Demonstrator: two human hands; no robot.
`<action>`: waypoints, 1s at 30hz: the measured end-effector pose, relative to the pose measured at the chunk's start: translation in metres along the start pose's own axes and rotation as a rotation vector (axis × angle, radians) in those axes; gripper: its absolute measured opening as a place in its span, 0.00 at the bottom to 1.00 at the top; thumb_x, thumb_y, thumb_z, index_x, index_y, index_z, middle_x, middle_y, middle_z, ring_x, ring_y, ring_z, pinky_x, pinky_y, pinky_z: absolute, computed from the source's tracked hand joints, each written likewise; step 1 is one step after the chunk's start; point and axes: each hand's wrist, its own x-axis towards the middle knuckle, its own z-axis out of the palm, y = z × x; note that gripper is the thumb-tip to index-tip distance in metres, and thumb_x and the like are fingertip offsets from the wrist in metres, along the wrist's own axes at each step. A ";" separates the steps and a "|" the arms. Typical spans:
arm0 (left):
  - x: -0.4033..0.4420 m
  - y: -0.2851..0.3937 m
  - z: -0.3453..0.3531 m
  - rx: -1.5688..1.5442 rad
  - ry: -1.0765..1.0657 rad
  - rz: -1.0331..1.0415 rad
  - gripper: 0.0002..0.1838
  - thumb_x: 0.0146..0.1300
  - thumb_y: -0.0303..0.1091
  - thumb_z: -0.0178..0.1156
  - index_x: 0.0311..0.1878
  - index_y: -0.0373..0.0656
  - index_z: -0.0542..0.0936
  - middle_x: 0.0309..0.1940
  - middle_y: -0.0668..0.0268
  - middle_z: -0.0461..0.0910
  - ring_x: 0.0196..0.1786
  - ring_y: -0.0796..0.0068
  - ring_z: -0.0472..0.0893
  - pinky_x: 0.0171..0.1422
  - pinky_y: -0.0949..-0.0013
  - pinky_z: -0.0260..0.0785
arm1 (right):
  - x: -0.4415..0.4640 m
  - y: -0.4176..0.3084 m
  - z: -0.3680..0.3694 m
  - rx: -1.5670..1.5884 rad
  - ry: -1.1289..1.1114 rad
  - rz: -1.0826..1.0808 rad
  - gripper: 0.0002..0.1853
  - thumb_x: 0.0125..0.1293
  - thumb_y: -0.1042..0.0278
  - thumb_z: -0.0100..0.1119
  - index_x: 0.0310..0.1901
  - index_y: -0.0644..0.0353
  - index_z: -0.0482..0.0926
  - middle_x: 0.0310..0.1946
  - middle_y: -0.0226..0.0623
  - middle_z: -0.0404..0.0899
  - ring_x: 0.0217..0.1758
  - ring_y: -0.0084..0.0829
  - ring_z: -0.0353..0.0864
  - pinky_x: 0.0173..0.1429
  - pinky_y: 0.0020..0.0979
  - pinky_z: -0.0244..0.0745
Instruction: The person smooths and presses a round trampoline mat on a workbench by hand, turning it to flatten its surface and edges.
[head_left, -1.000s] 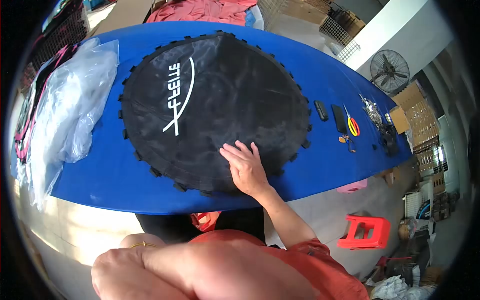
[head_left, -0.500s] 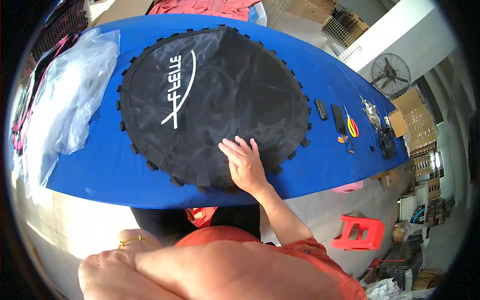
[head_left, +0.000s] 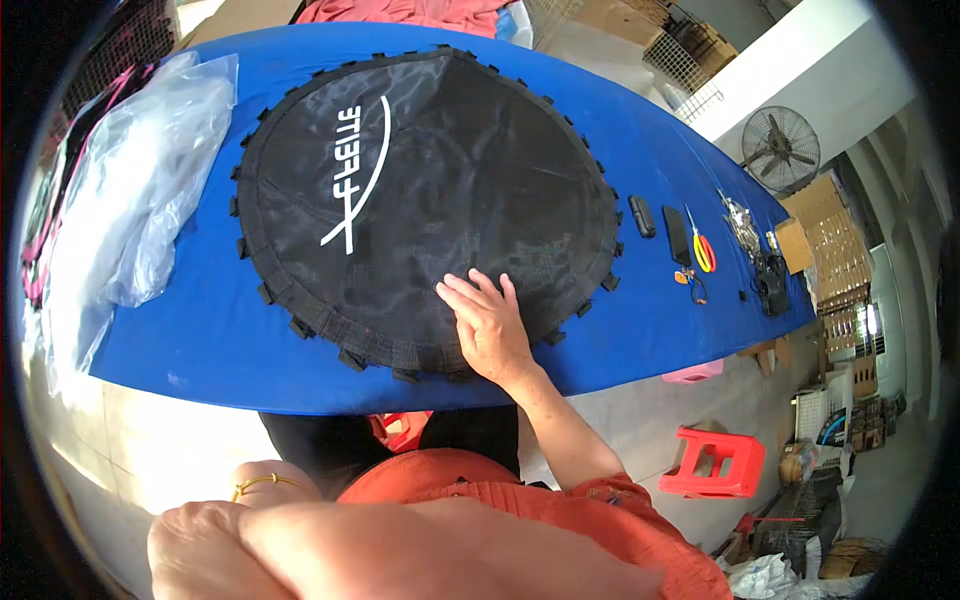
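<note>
A round black mesh mat with white lettering and small tabs around its edge lies flat on a blue-covered table. My right hand rests palm down on the mat's near edge, fingers slightly spread, gripping nothing. Very close to the camera, my left hand looms large and blurred along the bottom. A gold bracelet circles the wrist behind it; the fingers cannot be made out.
Clear plastic bags cover the table's left end. To the right lie scissors, small snips, a flat black object and a dark oblong item. A red stool and a fan stand beyond.
The view has shifted very slightly. My left hand near the camera has moved a little down and left; my right hand stays in the same place on the mat.
</note>
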 end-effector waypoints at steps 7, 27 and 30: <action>-0.001 0.000 0.001 0.003 -0.001 -0.017 0.05 0.68 0.18 0.62 0.46 0.34 0.80 0.47 0.50 0.81 0.49 0.56 0.84 0.62 0.51 0.80 | 0.000 -0.002 -0.001 0.003 0.008 0.001 0.22 0.74 0.75 0.60 0.67 0.52 0.85 0.69 0.33 0.84 0.76 0.48 0.77 0.82 0.66 0.59; -0.003 0.001 0.003 0.029 -0.013 0.001 0.08 0.67 0.16 0.61 0.48 0.34 0.80 0.49 0.48 0.81 0.52 0.56 0.84 0.60 0.53 0.79 | -0.001 0.000 0.001 0.005 0.016 0.010 0.22 0.75 0.75 0.60 0.67 0.52 0.85 0.70 0.32 0.83 0.76 0.48 0.76 0.83 0.66 0.59; -0.005 0.003 0.003 0.036 -0.016 0.002 0.09 0.67 0.15 0.61 0.48 0.34 0.79 0.50 0.48 0.81 0.52 0.56 0.84 0.60 0.53 0.79 | 0.000 -0.001 0.001 0.006 0.018 0.006 0.21 0.75 0.75 0.60 0.67 0.52 0.85 0.69 0.32 0.83 0.76 0.48 0.77 0.82 0.66 0.59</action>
